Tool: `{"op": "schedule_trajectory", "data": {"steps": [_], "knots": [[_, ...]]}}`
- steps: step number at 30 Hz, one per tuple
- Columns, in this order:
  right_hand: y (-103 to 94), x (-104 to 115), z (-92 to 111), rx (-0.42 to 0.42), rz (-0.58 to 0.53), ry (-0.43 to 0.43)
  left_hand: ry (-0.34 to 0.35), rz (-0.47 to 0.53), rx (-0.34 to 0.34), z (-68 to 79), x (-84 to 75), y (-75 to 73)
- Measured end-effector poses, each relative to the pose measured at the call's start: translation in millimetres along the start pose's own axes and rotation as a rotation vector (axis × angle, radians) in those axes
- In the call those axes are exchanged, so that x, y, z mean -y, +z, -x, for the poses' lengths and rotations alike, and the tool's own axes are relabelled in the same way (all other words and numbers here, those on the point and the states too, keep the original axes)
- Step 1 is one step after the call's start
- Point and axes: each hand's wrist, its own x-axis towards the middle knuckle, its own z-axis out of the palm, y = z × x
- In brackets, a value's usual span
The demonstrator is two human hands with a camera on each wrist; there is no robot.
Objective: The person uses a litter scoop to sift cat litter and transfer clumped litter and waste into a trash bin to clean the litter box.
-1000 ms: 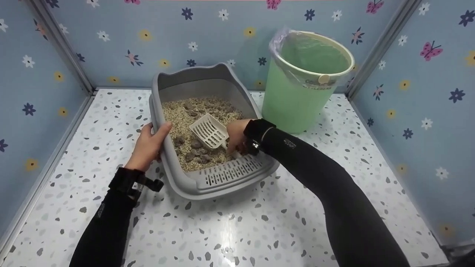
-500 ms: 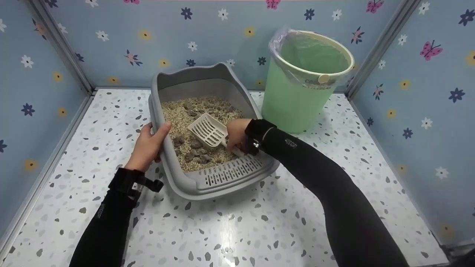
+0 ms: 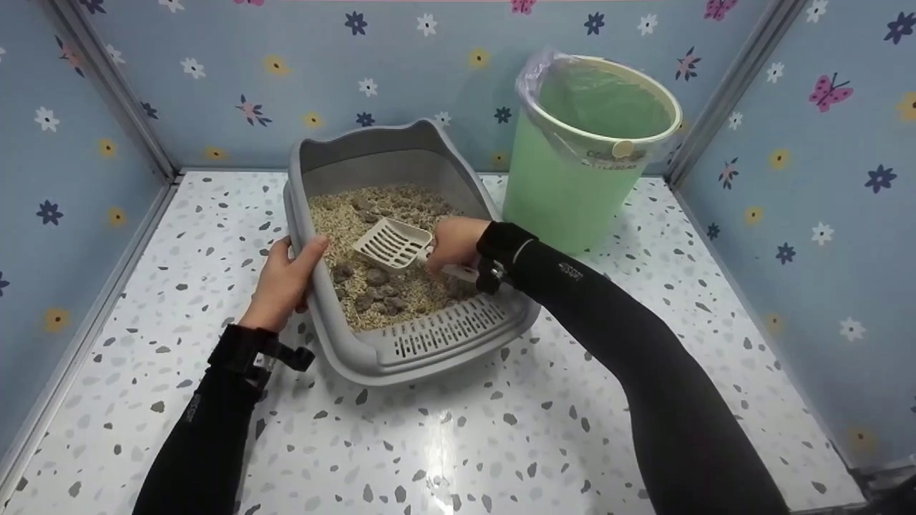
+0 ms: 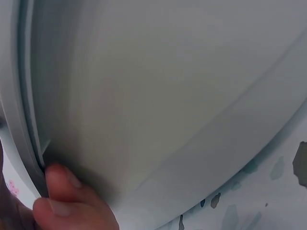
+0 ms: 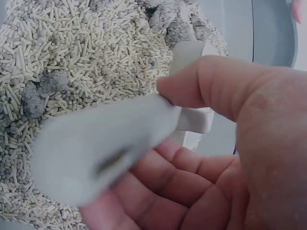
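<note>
Gray litter box (image 3: 429,368), green bin (image 3: 565,186) off its far right side. Left grip (image 3: 279,286) pinches the box's left rim, thumb on top. Right grip (image 3: 458,242) wrapped round the handle of the slotted scoop (image 3: 392,244); scoop's in the box, over the litter (image 3: 336,218), blade left of grip. Long axis diagonal: blade points left and slightly away, handle end right and nearer. Clumps (image 3: 377,277) just nearer than blade.

Head view: bright, evenly lit, apparently from above. White glare streak on the worktop (image 3: 401,443), at the near side of the litter tray (image 3: 372,168); soft shadow below its near edge. Left wrist view: dim, bluish, hazy. Right wrist view: bright, washed-out; scoop handle (image 5: 81,143) blurred, over the litter tray.
</note>
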Motion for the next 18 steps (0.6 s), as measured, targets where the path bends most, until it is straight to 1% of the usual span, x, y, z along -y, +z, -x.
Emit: {"op": "schedule_trajectory", "data": {"steps": [3,7,11,14,18], "knots": [[-4.3,2.2,3.5,-0.019,0.037,-0.045,-0.002,0.001,-0.003,0.2,0.7,0.1],[-12.1,5.6,11.8,-0.035,0.045,-0.077,0.006,0.003,-0.007,-0.7,1.2,0.4],[-19.5,6.5,19.3,-0.047,0.034,-0.069,0.01,0.007,-0.014,-0.2,1.0,1.1],[-26.4,6.0,26.8,-0.057,0.063,-0.07,0.002,0.006,-0.016,0.6,0.8,1.9],[-39.4,6.6,43.1,-0.053,0.119,-0.073,-0.001,0.003,-0.028,1.8,0.6,2.2]]}}
